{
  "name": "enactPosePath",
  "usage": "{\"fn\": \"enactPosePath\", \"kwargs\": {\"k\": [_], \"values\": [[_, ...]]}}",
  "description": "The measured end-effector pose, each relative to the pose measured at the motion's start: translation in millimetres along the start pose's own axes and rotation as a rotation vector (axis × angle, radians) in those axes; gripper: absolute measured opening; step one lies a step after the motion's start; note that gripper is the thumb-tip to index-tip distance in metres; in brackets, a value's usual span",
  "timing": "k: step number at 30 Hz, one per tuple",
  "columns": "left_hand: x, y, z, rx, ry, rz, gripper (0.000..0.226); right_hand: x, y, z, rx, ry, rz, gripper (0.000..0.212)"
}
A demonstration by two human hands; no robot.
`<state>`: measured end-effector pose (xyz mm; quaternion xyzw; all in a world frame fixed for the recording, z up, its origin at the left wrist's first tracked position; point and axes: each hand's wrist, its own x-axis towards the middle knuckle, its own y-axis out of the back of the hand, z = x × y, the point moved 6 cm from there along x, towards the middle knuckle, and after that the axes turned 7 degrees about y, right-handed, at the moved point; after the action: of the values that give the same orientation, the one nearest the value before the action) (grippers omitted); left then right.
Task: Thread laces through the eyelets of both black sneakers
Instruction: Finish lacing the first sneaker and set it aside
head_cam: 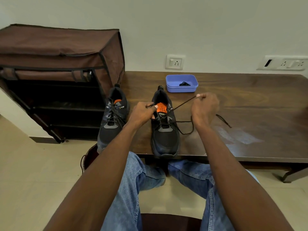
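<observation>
While the left hand (144,112) pinches one lace end at the right sneaker (165,127) collar | right hand (204,108) grips the lace (183,104), drawn taut | left sneaker (113,119) beside it seemingly laced | top eyelets probably remain.

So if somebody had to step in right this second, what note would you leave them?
Left hand: pinches one lace end at the collar of the right-hand sneaker.
Right hand: pinches the other stretch of that lace, pulled taut up and to the right; its slack loops on the table.
Left-hand sneaker: on the table's left edge, laces crossed up its front, apparently threaded.
Blue tray: behind the shoes, something dark and bundled inside.
Done: the lower eyelets of the right-hand sneaker.
Left: its top eyelets, then draw the lace even.
</observation>
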<state>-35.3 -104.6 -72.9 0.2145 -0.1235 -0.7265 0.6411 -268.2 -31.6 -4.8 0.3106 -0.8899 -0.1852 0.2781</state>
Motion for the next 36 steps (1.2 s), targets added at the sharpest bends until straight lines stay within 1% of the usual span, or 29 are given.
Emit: {"fn": "enactPosePath", "kwargs": {"k": [2, 4, 5, 6, 7, 8, 9, 10, 12, 13, 14, 15, 16, 19, 21, 23, 25, 29, 31, 33, 35, 36], "values": [[0.0, -0.3, 0.4, 0.005, -0.002, 0.0, 0.036, 3.5, 7.5, 10.4, 0.013, -0.109, 0.054, 0.01], [-0.2, 0.3, 0.4, 0.008, 0.004, 0.006, 0.039, 4.2, 8.7, 17.7, -0.079, -0.172, 0.009, 0.012], [-0.6, 0.9, 0.2, 0.007, 0.008, 0.01, 0.039, 2.6, 6.8, 18.2, -0.142, -0.166, -0.032, 0.018], [-1.3, 1.4, 0.5, 0.005, 0.009, 0.012, 0.039, 1.2, 3.4, 16.2, -0.169, -0.117, -0.084, 0.028], [-2.4, 1.8, 1.5, 0.001, 0.007, 0.01, 0.037, 0.4, -4.5, 10.6, -0.139, -0.018, -0.148, 0.038], [-3.6, 1.5, 2.8, -0.005, 0.002, 0.007, 0.033, -1.3, -15.4, 1.8, -0.075, 0.122, -0.226, 0.042], [-4.1, 1.0, 3.8, -0.012, -0.006, 0.004, 0.029, -5.8, -27.5, -7.7, -0.017, 0.265, -0.324, 0.042], [-4.4, 0.5, 4.8, -0.018, -0.012, 0.002, 0.024, -12.7, -40.8, -14.9, -0.01, 0.383, -0.447, 0.039], [-3.2, 0.5, 3.9, -0.016, -0.014, 0.009, 0.021, -30.3, -64.4, -19.9, -0.164, 0.551, -0.679, 0.038], [-2.3, 0.3, 3.2, -0.014, -0.011, 0.013, 0.022, -37.7, -73.0, -17.5, -0.261, 0.592, -0.768, 0.039], [-0.9, 0.0, 1.9, -0.012, -0.008, 0.016, 0.023, -43.1, -78.0, -15.0, -0.325, 0.616, -0.822, 0.037], [-0.1, -0.5, 1.3, -0.008, -0.007, 0.017, 0.024, -46.9, -80.3, -13.6, -0.338, 0.621, -0.847, 0.033], [-0.2, -0.5, 2.1, -0.003, -0.007, 0.018, 0.024, -48.0, -80.5, -13.8, -0.285, 0.617, -0.851, 0.027], [-0.1, -1.1, 3.8, 0.015, -0.02, 0.018, 0.02, -46.7, -74.5, -16.1, -0.112, 0.505, -0.854, 0.015], [0.5, -1.2, 3.2, 0.019, -0.013, 0.021, 0.027, -45.5, -69.7, -18.2, -0.062, 0.438, -0.854, 0.014], [-0.1, -0.6, 2.5, 0.011, -0.001, 0.02, 0.033, -39.6, -62.3, -17.9, 0.015, 0.308, -0.81, 0.019], [-2.6, 0.3, 3.1, 0.014, 0.008, 0.011, 0.035, -28.5, -53.6, -13.6, 0.098, 0.158, -0.682, 0.022], [-5.7, 0.8, 4.7, 0.028, 0.006, 0.009, 0.035, -6.7, -26.2, 4.1, 0.209, -0.078, -0.301, 0.02], [-5.3, 0.9, 4.0, 0.027, 0.018, 0.01, 0.034, -0.8, -10.7, 16.7, 0.198, -0.191, -0.155, 0.018], [-5.5, 2.0, 3.4, 0.023, 0.023, 0.016, 0.035, 5.0, 2.2, 26.3, 0.137, -0.273, -0.075, 0.019], [-7.4, 2.9, 3.9, 0.021, 0.026, 0.015, 0.035, 8.1, 8.2, 31.0, -0.002, -0.302, -0.081, 0.022], [-8.8, 2.9, 4.9, 0.021, 0.022, 0.015, 0.035, 8.1, 8.1, 31.9, -0.109, -0.288, -0.112, 0.031]]}}
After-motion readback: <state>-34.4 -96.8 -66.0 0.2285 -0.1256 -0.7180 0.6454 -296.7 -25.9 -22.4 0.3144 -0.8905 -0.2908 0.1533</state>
